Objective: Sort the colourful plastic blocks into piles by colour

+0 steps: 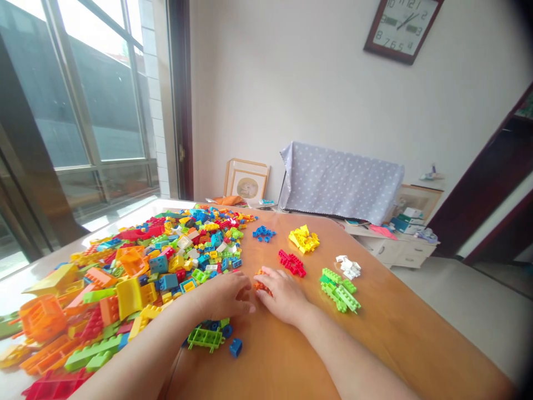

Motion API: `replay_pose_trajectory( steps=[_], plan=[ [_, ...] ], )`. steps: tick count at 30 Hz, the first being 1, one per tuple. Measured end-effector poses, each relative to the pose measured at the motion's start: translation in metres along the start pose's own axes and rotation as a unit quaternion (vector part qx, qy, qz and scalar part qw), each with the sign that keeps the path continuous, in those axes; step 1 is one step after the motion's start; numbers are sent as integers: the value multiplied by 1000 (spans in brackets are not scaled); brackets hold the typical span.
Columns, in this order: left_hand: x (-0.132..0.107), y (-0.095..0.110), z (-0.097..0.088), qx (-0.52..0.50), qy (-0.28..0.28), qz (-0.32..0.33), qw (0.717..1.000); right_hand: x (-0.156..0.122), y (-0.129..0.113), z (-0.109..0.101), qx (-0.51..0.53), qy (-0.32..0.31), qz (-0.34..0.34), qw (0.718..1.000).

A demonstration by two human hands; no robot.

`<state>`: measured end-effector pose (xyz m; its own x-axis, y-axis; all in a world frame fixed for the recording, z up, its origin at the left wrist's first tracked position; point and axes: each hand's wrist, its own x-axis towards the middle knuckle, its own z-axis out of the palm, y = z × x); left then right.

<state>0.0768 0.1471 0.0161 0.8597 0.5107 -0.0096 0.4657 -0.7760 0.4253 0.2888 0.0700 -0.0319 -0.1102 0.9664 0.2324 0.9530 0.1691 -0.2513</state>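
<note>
Two bare hands work over one wooden table, where six single-colour clusters of toy bricks sit apart from one large mixed heap. Nearest, at the left and on the near side of the red cluster, lie one loose blue brick, one blue round piece and one green lattice piece. The left hand, left of the red cluster at the heap's edge, has its fingers loosely curled and its thumb apart from them; whether it pinches anything cannot be told. The right hand arches its fingers over the one orange cluster, just left of the red cluster and partly hidden beneath the hand; how firmly it grips cannot be told. The left forearm blocks part of the heap, whose bricks are too many to count.

Right of the red cluster are one green cluster and one white cluster; beyond it, one yellow cluster and, to the left, one blue cluster. Farther beyond the red cluster, one dotted cloth covers whatever stands under it, with a white cabinet to its right and a framed picture to its left. One wall clock hangs highest.
</note>
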Motion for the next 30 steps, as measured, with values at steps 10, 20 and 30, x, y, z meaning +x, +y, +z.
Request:
replay_pose_trajectory(
  steps=[10, 20, 30],
  plan=[
    [7, 0, 0, 37, -21, -4, 999, -4, 2, -5, 10, 7, -17, 1000],
    [-38, 24, 21, 113, 52, 99, 987, -10, 7, -4, 29, 5, -30, 999],
    [-56, 25, 25, 162, 87, 77, 980, -16, 10, -1, 65, 12, -60, 996]
  ],
)
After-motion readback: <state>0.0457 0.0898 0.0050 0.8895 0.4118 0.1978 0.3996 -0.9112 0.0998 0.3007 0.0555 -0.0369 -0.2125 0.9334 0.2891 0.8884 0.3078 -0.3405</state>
